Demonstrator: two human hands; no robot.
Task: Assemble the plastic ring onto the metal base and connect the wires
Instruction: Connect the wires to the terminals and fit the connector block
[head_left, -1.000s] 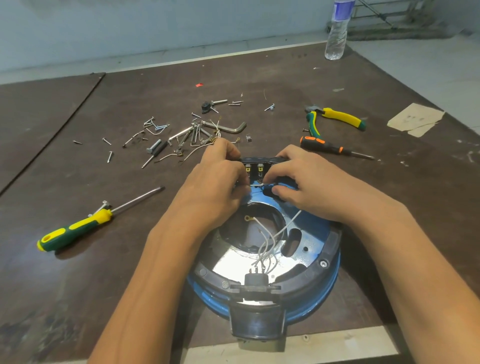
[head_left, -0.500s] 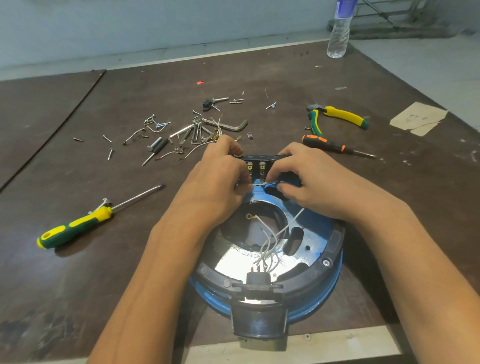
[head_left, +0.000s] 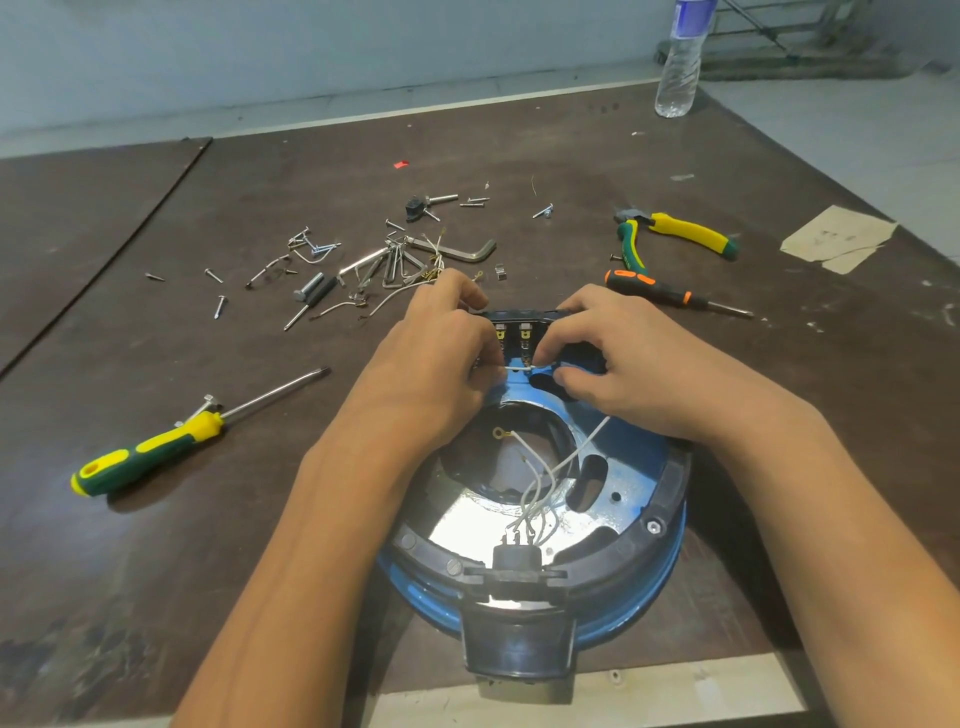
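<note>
A blue metal base (head_left: 631, 491) lies on the table near me, with a black plastic ring (head_left: 670, 499) seated around its rim. Several white wires (head_left: 540, 486) rise from a black connector (head_left: 511, 558) at the near side. My left hand (head_left: 436, 364) and my right hand (head_left: 623, 358) meet at the far side of the ring, just below a black terminal block (head_left: 519, 330) with brass tabs. Between their fingertips they pinch one white wire (head_left: 517, 367), stretched level under the tabs. A loose wire end with a ring lug (head_left: 500, 432) lies inside the base opening.
A green-yellow screwdriver (head_left: 156, 449) lies to the left. Loose screws and hex keys (head_left: 374, 260) are scattered beyond my hands. Pliers (head_left: 670, 234) and a small orange-black screwdriver (head_left: 670, 293) lie to the right, a water bottle (head_left: 678, 62) at the far edge, paper scraps (head_left: 839, 239) far right.
Both hands stay at the terminal block. The fingertips have shifted slightly, and the white wire now shows stretched level between them.
</note>
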